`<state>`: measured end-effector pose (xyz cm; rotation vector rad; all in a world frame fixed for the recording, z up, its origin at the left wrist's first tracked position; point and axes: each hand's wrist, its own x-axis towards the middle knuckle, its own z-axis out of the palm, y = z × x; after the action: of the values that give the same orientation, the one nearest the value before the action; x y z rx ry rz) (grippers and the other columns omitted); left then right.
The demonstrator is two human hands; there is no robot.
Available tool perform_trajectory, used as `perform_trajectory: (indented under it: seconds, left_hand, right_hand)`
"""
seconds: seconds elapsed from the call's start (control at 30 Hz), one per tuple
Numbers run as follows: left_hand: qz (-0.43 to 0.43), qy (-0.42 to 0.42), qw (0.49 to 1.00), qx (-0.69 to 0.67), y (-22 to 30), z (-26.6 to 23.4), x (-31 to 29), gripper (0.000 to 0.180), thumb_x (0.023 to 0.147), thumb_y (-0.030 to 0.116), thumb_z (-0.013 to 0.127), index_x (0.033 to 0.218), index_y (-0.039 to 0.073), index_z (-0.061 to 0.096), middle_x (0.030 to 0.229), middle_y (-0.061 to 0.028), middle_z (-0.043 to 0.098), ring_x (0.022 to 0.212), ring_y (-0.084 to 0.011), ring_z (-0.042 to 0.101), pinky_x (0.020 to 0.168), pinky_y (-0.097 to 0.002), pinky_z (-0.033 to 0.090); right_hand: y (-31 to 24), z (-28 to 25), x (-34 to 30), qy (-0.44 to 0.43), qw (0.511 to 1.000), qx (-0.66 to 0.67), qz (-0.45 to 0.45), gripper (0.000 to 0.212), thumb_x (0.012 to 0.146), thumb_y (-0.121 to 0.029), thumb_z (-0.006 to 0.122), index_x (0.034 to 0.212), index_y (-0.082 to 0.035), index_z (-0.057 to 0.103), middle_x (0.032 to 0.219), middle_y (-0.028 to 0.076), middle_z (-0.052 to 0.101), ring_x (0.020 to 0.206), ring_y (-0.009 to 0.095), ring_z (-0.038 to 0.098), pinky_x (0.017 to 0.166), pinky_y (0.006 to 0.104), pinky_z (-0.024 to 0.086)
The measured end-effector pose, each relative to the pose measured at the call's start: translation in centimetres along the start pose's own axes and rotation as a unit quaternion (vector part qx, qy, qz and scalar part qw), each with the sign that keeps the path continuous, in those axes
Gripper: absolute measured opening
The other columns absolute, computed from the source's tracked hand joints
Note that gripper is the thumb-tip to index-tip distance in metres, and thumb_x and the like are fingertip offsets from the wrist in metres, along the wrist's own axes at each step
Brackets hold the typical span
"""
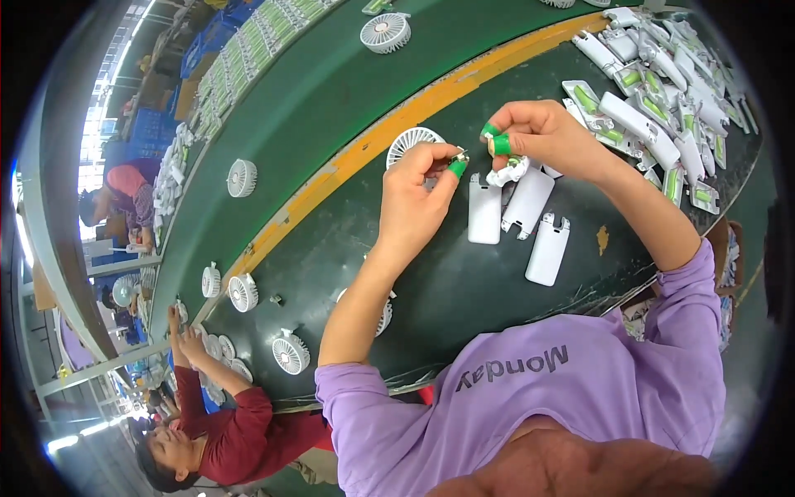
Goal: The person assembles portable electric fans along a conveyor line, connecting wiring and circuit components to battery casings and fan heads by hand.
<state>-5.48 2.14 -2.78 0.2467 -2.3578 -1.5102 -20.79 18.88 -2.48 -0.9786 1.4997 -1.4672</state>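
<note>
My left hand (414, 199) pinches a small metallic piece (461, 155) between thumb and forefinger. Close to its right, my right hand (555, 141) has its fingers closed together, with a small white plastic part (508, 171) at the fingertips. Green tape (500, 145) wraps fingertips on both hands. Behind my left hand a round white fan head (411, 142) shows in part. Below the hands lie white handle shells: one upright (484, 211), one tilted (530, 201), and one nearer me (547, 251). The fingers hide much of both small parts.
A heap of white handle shells (654, 124), some with green cells, covers the far right of the table. Several fan heads (291, 353) lie at left. Beyond a yellow edge (356, 157), a green belt (298, 132) carries more. A co-worker in dark red (248, 431) works at lower left.
</note>
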Motion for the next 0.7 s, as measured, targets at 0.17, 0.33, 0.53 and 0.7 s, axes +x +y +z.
perform_trajectory:
  seconds: [0.17,0.33,0.53,0.7]
  left_hand:
    - [-0.006,0.011,1.000,-0.014,0.05,0.28,0.01,0.013,0.080,-0.001,0.062,0.093,-0.001,0.060,0.083,-0.0072,0.062,0.071,-0.0124,0.059,0.067,-0.0250,0.049]
    - [-0.020,0.004,0.999,-0.027,0.36,0.44,-0.03,0.013,0.080,-0.001,0.061,0.093,-0.002,0.061,0.082,-0.0072,0.062,0.071,-0.0126,0.059,0.067,-0.0252,0.049]
    - [-0.007,-0.011,1.000,-0.006,0.15,0.55,0.10,0.012,0.085,-0.002,0.058,0.097,-0.003,0.059,0.085,-0.0039,0.062,0.076,-0.0081,0.059,0.069,-0.0221,0.048]
    - [-0.009,-0.009,1.000,-0.025,0.23,0.82,0.12,0.013,0.083,-0.002,0.059,0.096,-0.003,0.060,0.085,-0.0053,0.062,0.074,-0.0101,0.059,0.068,-0.0237,0.049]
  right_hand:
    - [0.00,0.31,0.06,0.013,1.000,0.010,0.007,0.020,0.086,-0.018,0.060,0.098,-0.002,0.064,0.079,0.002,0.065,0.073,0.005,0.058,0.066,0.0204,0.045]
    - [0.91,-0.09,0.31,-0.016,1.000,0.016,0.010,0.022,0.089,-0.021,0.057,0.100,-0.003,0.064,0.077,0.000,0.063,0.073,0.006,0.056,0.069,0.0212,0.043]
    - [0.42,0.28,-0.21,-0.035,0.998,0.044,0.010,0.023,0.090,-0.013,0.052,0.107,0.001,0.059,0.083,0.005,0.066,0.082,0.009,0.060,0.078,0.0231,0.044]
    - [0.19,0.77,-0.55,-0.040,0.996,0.081,0.014,0.024,0.090,-0.010,0.052,0.110,0.002,0.054,0.088,0.009,0.067,0.087,0.010,0.062,0.080,0.0242,0.045]
